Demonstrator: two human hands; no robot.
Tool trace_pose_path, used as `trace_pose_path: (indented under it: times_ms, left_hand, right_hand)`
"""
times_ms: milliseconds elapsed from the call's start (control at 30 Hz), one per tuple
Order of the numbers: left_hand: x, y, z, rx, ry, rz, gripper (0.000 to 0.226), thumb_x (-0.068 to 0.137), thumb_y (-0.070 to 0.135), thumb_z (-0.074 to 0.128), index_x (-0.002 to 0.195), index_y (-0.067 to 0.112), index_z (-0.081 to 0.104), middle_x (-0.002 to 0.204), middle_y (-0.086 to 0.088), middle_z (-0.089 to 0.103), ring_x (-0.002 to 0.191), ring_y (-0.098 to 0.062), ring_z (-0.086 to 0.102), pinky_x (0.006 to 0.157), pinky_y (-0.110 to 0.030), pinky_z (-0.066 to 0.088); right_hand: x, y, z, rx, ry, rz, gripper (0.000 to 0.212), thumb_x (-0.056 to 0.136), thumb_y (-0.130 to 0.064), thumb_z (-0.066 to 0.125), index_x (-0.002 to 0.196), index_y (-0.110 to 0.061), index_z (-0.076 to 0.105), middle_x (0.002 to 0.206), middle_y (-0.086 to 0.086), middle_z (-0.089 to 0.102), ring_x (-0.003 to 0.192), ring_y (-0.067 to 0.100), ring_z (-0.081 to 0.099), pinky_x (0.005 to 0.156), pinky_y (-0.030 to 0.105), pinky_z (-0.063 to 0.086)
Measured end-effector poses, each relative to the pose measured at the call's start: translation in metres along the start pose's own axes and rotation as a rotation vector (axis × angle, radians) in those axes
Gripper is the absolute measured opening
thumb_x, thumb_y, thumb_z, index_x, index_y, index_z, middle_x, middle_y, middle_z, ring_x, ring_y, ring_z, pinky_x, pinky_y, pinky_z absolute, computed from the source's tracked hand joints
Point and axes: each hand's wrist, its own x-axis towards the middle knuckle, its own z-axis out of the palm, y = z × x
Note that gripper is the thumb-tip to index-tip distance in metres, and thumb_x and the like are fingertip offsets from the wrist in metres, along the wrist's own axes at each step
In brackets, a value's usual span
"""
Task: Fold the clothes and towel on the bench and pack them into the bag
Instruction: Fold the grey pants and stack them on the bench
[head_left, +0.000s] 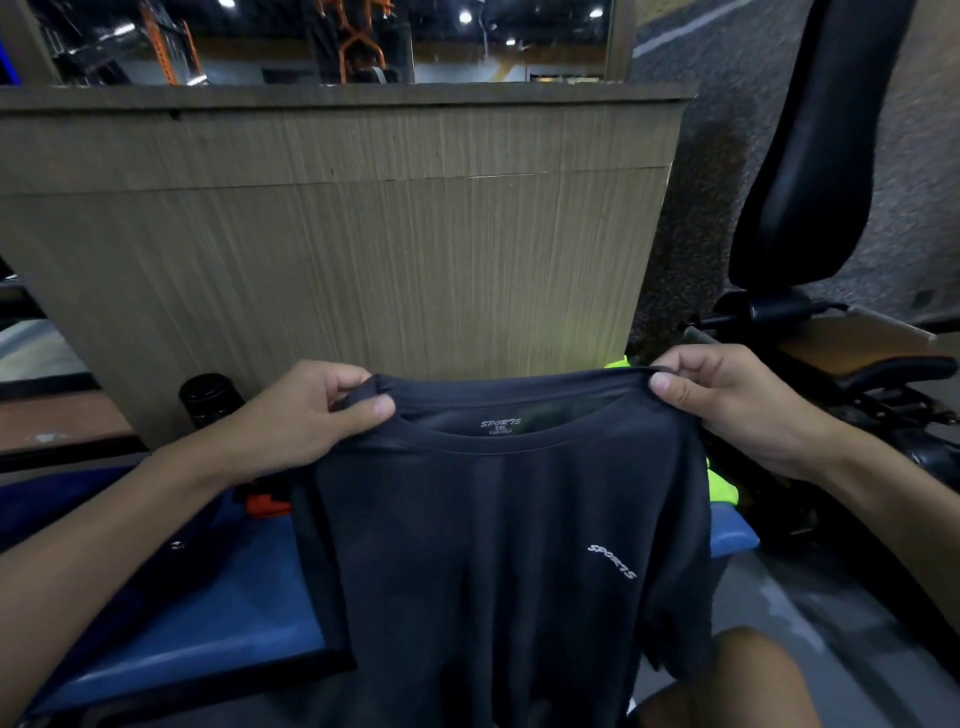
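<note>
Both of your hands pinch the dark navy sports T-shirt (493, 519) at its shoulders. Your left hand (317, 415) nips the left shoulder between thumb and curled fingers, and your right hand (727, 400) does the same on the right. The shirt hangs with its collar up and its printed front facing you, long axis running straight down. The blue padded bench (208, 623) lies just behind and below it. Your hands sit level, neither nearer, so laying it flat likely calls for lowering both forward together.
</note>
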Motion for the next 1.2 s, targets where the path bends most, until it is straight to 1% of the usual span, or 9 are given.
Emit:
trace_pose_path:
  times_ms: [167,333,500,600,700,867,1033,1100,1200]
  left_hand:
    - [-0.002,-0.009,-0.01,0.031,-0.129,-0.054,0.031,0.084,0.054,0.064,0.085,0.025,0.078,0.085,-0.003,0.076,0.078,-0.015,0.07,0.07,-0.033,0.055]
    - [0.003,-0.002,-0.014,0.104,-0.006,-0.017,0.083,0.062,0.091,0.055,0.074,0.011,0.072,0.071,-0.009,0.071,0.064,-0.01,0.06,0.058,-0.027,0.046]
    - [0.005,0.006,-0.004,0.149,0.047,-0.091,0.061,0.082,0.065,0.051,0.061,0.01,0.07,0.062,-0.004,0.07,0.056,-0.013,0.058,0.052,-0.025,0.043]
    - [0.01,0.006,0.006,0.137,0.069,-0.194,0.087,0.083,0.073,0.051,0.074,-0.012,0.059,0.064,-0.02,0.063,0.059,-0.021,0.05,0.059,-0.033,0.037]
    - [0.014,0.01,0.018,0.033,0.133,-0.25,0.098,0.072,0.08,0.054,0.085,-0.017,0.058,0.08,-0.036,0.064,0.067,-0.024,0.054,0.065,-0.038,0.039]
    - [0.024,0.032,0.046,-0.146,0.161,-0.289,0.057,0.1,0.045,0.051,0.084,-0.008,0.061,0.071,-0.011,0.044,0.048,-0.017,0.036,0.047,-0.028,0.031]
    - [0.034,0.045,0.063,-0.181,0.047,-0.303,0.047,0.105,0.023,0.047,0.108,-0.024,0.052,0.076,-0.015,0.047,0.055,-0.014,0.047,0.066,-0.043,0.051]
    - [0.035,0.051,0.071,-0.154,0.041,-0.264,0.044,0.105,0.022,0.047,0.101,-0.021,0.054,0.076,-0.016,0.053,0.063,-0.02,0.053,0.069,-0.044,0.056]
    - [0.035,0.059,0.079,-0.079,0.072,-0.195,0.039,0.103,0.021,0.052,0.078,-0.009,0.056,0.06,-0.009,0.053,0.052,-0.012,0.051,0.053,-0.025,0.049]
  right_hand:
    - [-0.003,0.001,-0.006,-0.091,-0.014,0.008,0.039,0.093,-0.028,0.05,0.08,0.008,0.053,0.074,0.01,0.053,0.069,0.017,0.046,0.06,0.026,0.038]
    - [0.0,-0.004,-0.001,-0.374,0.089,-0.058,0.048,0.093,-0.04,0.043,0.068,0.001,0.046,0.063,0.002,0.04,0.059,0.006,0.036,0.054,0.027,0.029]
    - [0.005,-0.009,-0.002,-0.567,0.135,-0.071,0.052,0.099,-0.033,0.048,0.062,0.003,0.047,0.056,-0.001,0.038,0.048,0.005,0.035,0.046,0.023,0.026]
    - [0.008,-0.006,0.0,-0.563,0.24,-0.001,0.055,0.1,-0.035,0.05,0.06,0.003,0.045,0.055,0.002,0.038,0.048,0.007,0.032,0.048,0.03,0.028]
    - [0.011,-0.005,0.007,-0.555,0.327,0.061,0.055,0.099,-0.037,0.053,0.058,-0.003,0.04,0.057,0.006,0.035,0.052,0.016,0.031,0.051,0.032,0.025]
    - [0.012,-0.014,0.027,-0.32,0.323,0.154,0.039,0.098,-0.026,0.058,0.066,-0.006,0.047,0.061,0.005,0.031,0.054,0.015,0.028,0.042,0.024,0.019]
    - [0.011,-0.025,0.055,-0.133,0.138,0.236,0.036,0.1,-0.014,0.054,0.065,-0.005,0.051,0.05,-0.005,0.044,0.041,0.004,0.041,0.038,0.017,0.034]
    - [0.013,-0.027,0.068,-0.159,0.103,0.197,0.032,0.099,-0.015,0.054,0.075,0.005,0.056,0.058,0.005,0.056,0.053,0.014,0.054,0.047,0.026,0.046]
    - [0.014,-0.028,0.088,-0.302,0.064,0.08,0.035,0.096,-0.027,0.056,0.085,0.007,0.058,0.069,0.024,0.062,0.059,0.034,0.056,0.059,0.043,0.053]
